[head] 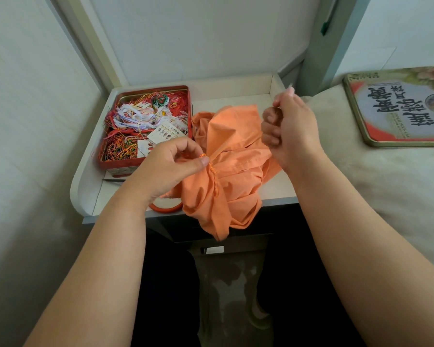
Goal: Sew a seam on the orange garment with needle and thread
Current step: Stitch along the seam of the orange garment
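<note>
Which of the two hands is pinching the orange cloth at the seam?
The left hand pinches the orange garment; the right hand is raised above it.

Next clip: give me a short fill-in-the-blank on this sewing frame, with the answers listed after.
1. The left hand pinches the orange garment at its ____ seam.
2. The open red tin left of the garment holds tangled ____.
3. The right hand is raised, its grip closed above the garment's ____ side.
4. The tin's lid lies on the ____, right of the table.

Answers: stitched; thread; right; bed
</note>
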### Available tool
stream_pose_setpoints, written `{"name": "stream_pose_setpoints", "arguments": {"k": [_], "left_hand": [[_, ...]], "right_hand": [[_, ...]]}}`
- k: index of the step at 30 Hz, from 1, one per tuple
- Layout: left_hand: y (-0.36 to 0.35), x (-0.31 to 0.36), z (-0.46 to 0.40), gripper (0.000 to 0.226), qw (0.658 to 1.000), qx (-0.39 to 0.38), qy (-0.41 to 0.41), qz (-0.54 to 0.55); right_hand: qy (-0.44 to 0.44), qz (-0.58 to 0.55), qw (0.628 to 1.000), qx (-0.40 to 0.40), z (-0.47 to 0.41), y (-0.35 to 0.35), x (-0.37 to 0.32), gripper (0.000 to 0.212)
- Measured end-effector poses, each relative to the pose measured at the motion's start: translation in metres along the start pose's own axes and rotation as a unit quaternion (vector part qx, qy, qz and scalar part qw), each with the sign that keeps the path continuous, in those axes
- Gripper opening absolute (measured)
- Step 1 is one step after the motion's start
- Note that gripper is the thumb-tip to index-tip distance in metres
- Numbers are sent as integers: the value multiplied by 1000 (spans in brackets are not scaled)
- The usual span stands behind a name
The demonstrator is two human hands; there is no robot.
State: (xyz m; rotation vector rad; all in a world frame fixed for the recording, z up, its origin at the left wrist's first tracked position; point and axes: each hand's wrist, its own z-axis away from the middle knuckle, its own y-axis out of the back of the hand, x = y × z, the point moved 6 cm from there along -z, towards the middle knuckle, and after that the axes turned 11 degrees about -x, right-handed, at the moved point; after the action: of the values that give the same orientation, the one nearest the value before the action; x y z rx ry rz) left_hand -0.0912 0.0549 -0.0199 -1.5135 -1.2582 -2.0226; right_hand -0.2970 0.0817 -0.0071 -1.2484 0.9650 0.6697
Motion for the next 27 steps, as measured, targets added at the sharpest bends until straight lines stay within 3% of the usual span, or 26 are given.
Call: {"name": "stream_pose_setpoints", "arguments": {"k": [2,4,6,8,13,15,20,23,27], "left_hand": [[-1,0,-1,5,999,-1,4,-38],[-1,-1,0,5,999,-1,9,-54],[0,-2,0,6,998,1,13,-60],[1,-2,0,6,998,4,11,-56],[5,0,2,13,1000,20,-2,-11],[5,1,2,13,1000,16,-8,4],[5,4,4,17,1000,10,-9,21],[4,4,5,18,999,2,-3,33],[-1,3,5,17,999,-18,24,36]], "right_hand": [[-50,212,975,-48,3,-9,3,32],[-100,409,901,-107,9,-19,12,33],[-113,505,841,-162,15,-28,20,34],[-94,533,821,-181,18,-31,21,35],[-11,509,853,-115,13,-27,7,36],[2,518,850,-97,11,-24,5,36],[-127,545,813,-161,16,-25,23,36],[-144,418,880,-175,17,-26,23,34],[-99,241,958,-116,9,-16,12,34]]}}
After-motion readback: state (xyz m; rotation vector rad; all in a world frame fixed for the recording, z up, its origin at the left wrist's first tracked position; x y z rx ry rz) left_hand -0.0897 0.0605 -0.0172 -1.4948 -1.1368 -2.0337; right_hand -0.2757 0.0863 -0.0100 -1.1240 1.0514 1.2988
